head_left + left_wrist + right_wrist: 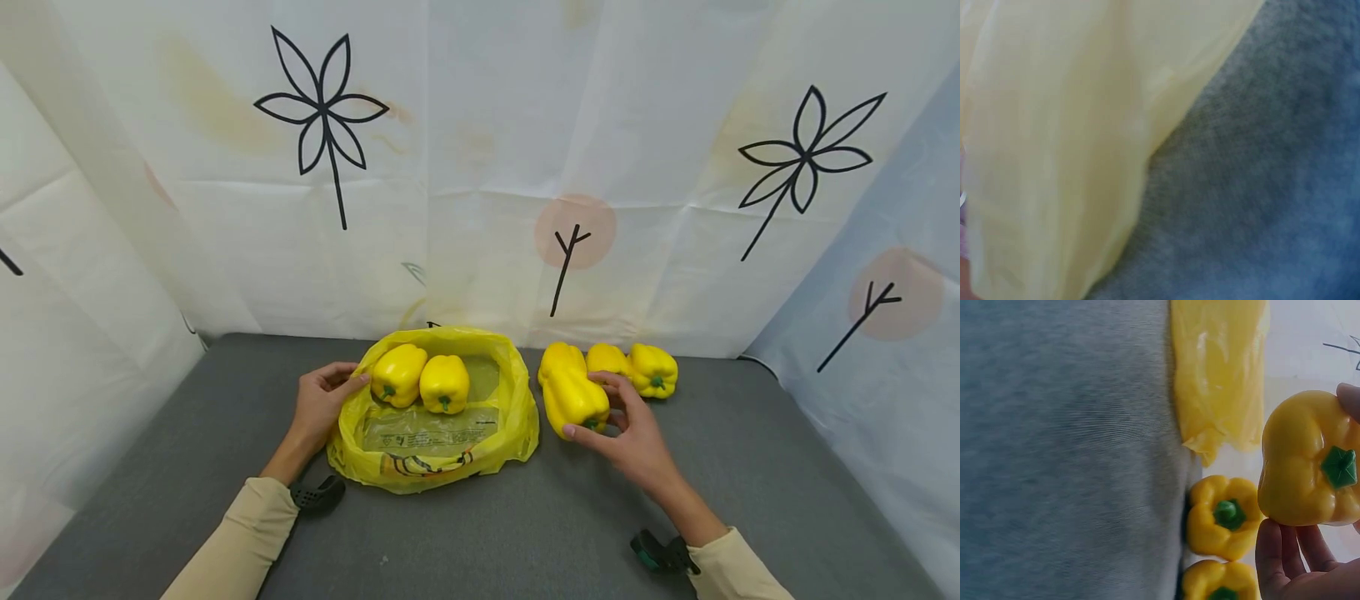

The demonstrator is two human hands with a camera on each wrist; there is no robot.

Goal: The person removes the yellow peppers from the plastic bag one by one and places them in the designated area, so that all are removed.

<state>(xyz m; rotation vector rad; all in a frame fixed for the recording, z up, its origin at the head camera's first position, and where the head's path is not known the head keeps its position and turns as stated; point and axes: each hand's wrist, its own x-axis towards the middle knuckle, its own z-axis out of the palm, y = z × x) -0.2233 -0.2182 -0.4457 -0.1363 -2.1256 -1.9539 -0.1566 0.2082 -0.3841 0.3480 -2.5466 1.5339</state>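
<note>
My right hand grips a yellow bell pepper between thumb and fingers, to the right of the bag. In the right wrist view this bell pepper shows its green stem, and it looks raised off the table. At the left side of a yellow plastic bag, my left hand pinches the rim. The bag lies with its mouth wide, and two yellow bell peppers, one at the left and one beside it, sit inside. The left wrist view is filled by the bag's side and hides the hand.
Behind the held pepper stand another yellow pepper and, to its right, two more, a partly hidden pepper and an outer pepper. All rest on a grey table. A patterned white curtain hangs along the back.
</note>
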